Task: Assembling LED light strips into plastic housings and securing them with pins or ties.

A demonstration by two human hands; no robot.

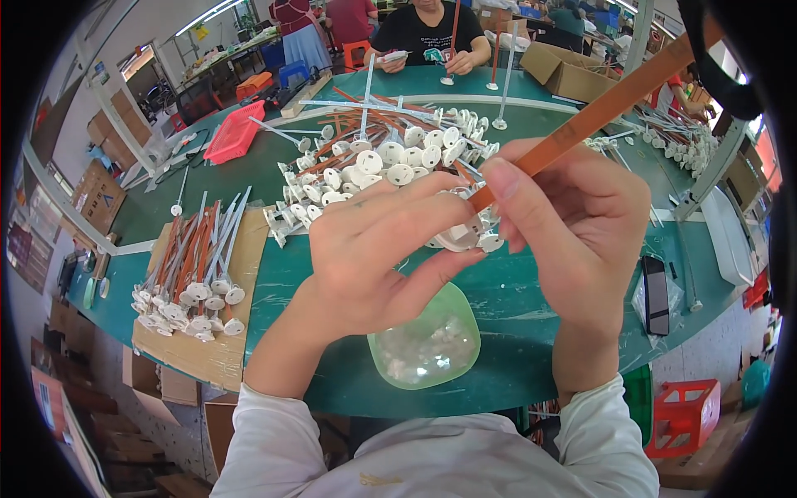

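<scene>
Both my hands are raised over the near part of the green table. Between thumb and fingers, my left hand grips a round white plastic base, partly covered by the fingers. My right hand pinches a flat orange-brown strip close to its lower end, which meets the base. The strip slants up to the right, past the top of the view. Below my hands stands a light green bowl with small pale, clear pieces inside. Just beyond them lies a heap of white round bases with strips attached.
Cardboard with more strip-and-base pieces lies at left. A red basket stands behind it. A black phone rests at right, near a white tray. Across the table, a person handles similar pieces beside an open carton.
</scene>
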